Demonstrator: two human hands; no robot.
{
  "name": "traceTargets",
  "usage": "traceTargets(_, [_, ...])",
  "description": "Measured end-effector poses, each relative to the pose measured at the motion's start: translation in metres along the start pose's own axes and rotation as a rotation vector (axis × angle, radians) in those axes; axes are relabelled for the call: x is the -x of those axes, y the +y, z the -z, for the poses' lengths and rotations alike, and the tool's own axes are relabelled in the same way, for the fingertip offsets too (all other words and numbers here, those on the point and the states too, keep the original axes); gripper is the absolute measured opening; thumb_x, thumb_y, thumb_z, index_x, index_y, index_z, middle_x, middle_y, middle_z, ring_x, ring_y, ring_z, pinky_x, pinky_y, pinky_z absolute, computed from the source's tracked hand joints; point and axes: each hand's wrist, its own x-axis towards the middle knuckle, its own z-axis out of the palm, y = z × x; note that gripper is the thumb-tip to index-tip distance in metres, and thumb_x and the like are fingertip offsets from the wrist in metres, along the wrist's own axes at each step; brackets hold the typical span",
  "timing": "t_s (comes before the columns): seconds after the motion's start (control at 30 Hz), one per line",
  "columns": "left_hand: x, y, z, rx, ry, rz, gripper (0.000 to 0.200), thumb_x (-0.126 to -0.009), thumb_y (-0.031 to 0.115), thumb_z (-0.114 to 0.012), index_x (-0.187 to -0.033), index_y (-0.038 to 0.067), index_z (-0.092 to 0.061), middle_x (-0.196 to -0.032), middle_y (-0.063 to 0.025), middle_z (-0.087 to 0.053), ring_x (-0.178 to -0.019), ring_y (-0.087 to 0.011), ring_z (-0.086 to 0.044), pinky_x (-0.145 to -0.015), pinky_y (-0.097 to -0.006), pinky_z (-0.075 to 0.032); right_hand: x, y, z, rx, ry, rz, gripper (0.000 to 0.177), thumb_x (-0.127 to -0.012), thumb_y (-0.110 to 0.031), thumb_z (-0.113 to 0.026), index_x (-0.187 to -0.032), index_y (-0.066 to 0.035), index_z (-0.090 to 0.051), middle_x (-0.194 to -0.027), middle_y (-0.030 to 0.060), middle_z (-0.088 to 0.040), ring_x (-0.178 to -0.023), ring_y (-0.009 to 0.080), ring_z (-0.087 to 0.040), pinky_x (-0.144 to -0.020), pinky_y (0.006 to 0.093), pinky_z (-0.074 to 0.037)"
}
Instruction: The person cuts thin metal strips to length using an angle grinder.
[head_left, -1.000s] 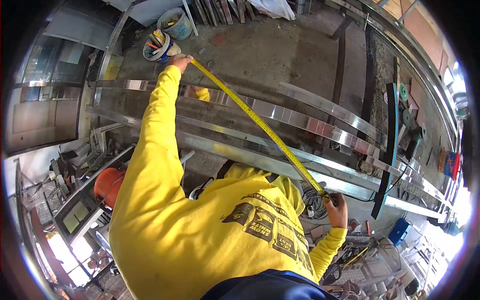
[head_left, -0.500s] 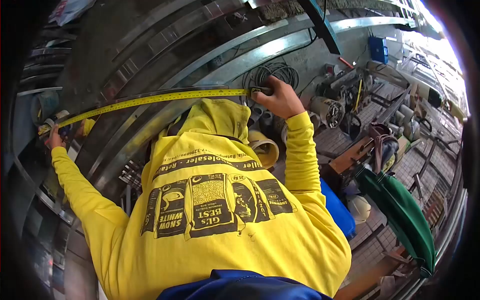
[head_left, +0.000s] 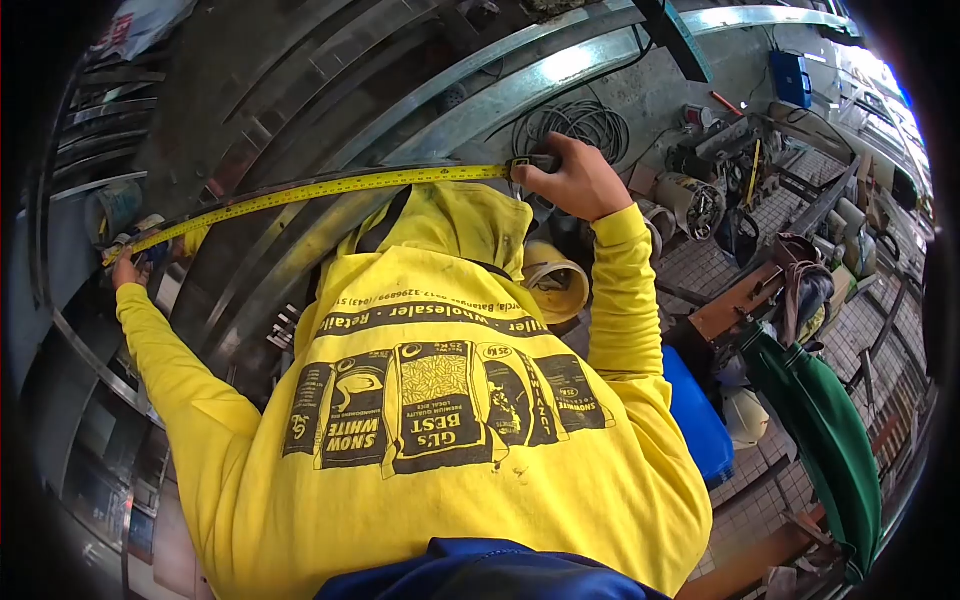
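Note:
A yellow tape measure is stretched across in front of me, its marked blade [head_left: 340, 184] running nearly straight above the metal bars. My right hand [head_left: 585, 182] is closed around the dark tape case [head_left: 530, 166], thumb and fingers gripping it. Far to the left, my left hand [head_left: 126, 268] is closed on the blade's other end, close to a grey bucket [head_left: 118, 204]; its fingertips are small and partly hidden. Both arms are spread wide in yellow sleeves. Below the blade, long shiny metal bars [head_left: 480, 92] lie side by side, partly covered by my yellow shirt.
A coiled cable [head_left: 590, 130] lies beyond my right hand. Nearby are a yellow bucket [head_left: 556, 282], a container of small parts [head_left: 690, 206] and a blue case [head_left: 790, 78]. On the right are a blue container [head_left: 697, 410] and a hanging green cloth [head_left: 815, 430].
The camera view has shifted, so most of the scene sits further right. Both hands keep their grip, and the tape stays stretched between them.

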Motion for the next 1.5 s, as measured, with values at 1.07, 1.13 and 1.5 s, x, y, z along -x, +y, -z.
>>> traceTargets(1.07, [0.016,0.02,-0.012,-0.109,0.02,-0.046,0.027,-0.1,0.021,-0.064,-0.124,0.009,-0.067,-0.092,-0.0058,-0.063,-0.073,-0.0185,-0.06,-0.061,-0.0308,-0.052,0.004,0.01,0.0,0.013,-0.158,-0.119,0.082,-0.078,-0.056,-0.068,-0.12,0.014,-0.065,-0.106,0.0313,-0.071,-0.101,0.0399,-0.071,-0.091,0.042,-0.054])
traceTargets(1.13, [0.012,0.019,-0.009,-0.12,-0.007,-0.029,0.027,-0.1,0.021,-0.064,-0.125,0.01,-0.066,-0.096,-0.0061,-0.064,-0.076,-0.0184,-0.061,-0.064,-0.0312,-0.053,0.003,0.009,0.0,0.012,-0.162,-0.117,0.082,-0.078,-0.056,-0.068,-0.12,0.014,-0.066,-0.105,0.0311,-0.071,-0.101,0.0397,-0.071,-0.091,0.042,-0.054])
traceTargets(1.5, [0.004,0.016,-0.005,-0.111,0.015,-0.079,0.024,-0.099,0.018,-0.066,-0.119,0.005,-0.068,-0.093,-0.0068,-0.065,-0.076,-0.0175,-0.062,-0.065,-0.0338,-0.053,0.004,0.015,-0.001,0.016,-0.149,-0.112,0.082,-0.077,-0.056,-0.068,-0.121,0.014,-0.066,-0.107,0.0303,-0.072,-0.102,0.0399,-0.071,-0.092,0.0413,-0.054])
